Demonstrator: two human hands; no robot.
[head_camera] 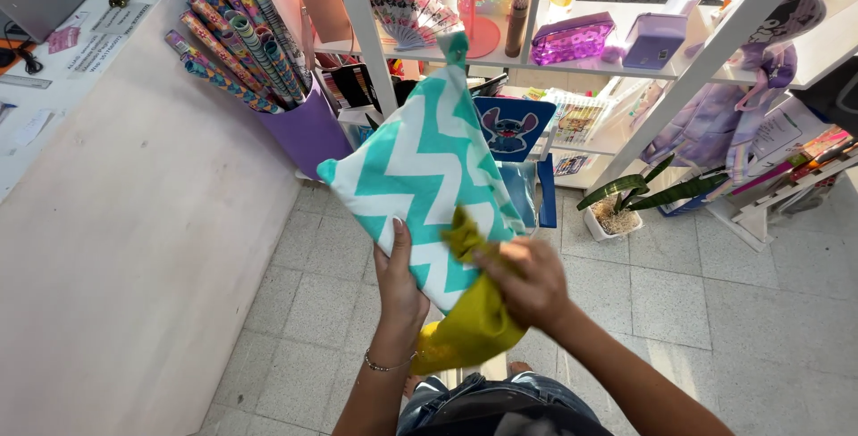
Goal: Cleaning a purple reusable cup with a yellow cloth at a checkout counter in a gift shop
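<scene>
I see a teal-and-white zigzag pouch (420, 177) held up over the tiled floor (697, 302), a mustard cloth (469, 324) pressed against its lower edge. My left hand (399, 289) grips the pouch from below, thumb flat on its face. My right hand (527, 280) is closed on the cloth, bunching it against the pouch.

White shelf unit (572, 65) holding a purple pouch (572, 38) and paper fan (413, 16), wrapping-paper rolls (237, 47) to its left, potted plant (617, 208) below it, grey floor tiles (715, 293) beneath.
</scene>
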